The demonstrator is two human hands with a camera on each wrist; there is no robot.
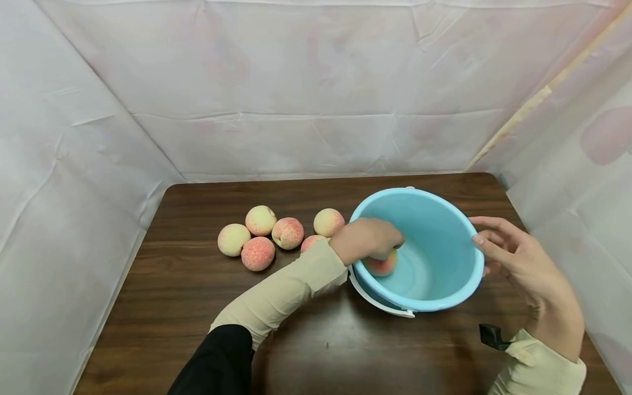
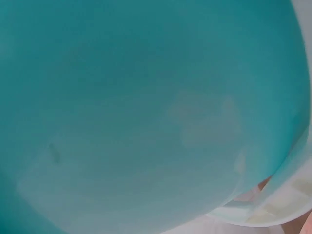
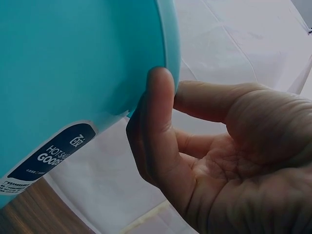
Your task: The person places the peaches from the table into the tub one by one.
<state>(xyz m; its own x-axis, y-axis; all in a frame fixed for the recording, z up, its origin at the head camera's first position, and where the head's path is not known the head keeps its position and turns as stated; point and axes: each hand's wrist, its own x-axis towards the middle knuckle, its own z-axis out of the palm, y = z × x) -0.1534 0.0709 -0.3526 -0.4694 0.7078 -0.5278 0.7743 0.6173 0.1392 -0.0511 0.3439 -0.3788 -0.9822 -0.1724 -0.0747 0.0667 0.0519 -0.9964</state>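
Note:
A light blue bucket (image 1: 434, 219) stands on the table's right side, its white handle (image 1: 377, 304) hanging down. My left hand (image 1: 367, 238) reaches over the near-left rim and holds a peach (image 1: 381, 266) inside, its fingers partly hidden behind the knuckles. At the right rim my right hand (image 1: 513, 252) grips the bucket, thumb at the edge and fingers against the outer wall. The right wrist view shows this hand (image 3: 185, 141) close up, beside a dark label (image 3: 53, 151) on the bucket. Bucket wall (image 2: 146, 107) fills most of the left wrist view.
Several peaches lie left of the bucket, among them a pale one (image 1: 234, 240) and a redder one (image 1: 258, 253). Another peach (image 1: 328, 223) sits close to the rim, and one (image 1: 311, 241) is partly covered by my left sleeve. White sheeting (image 1: 316, 93) surrounds the wooden table (image 1: 187, 318).

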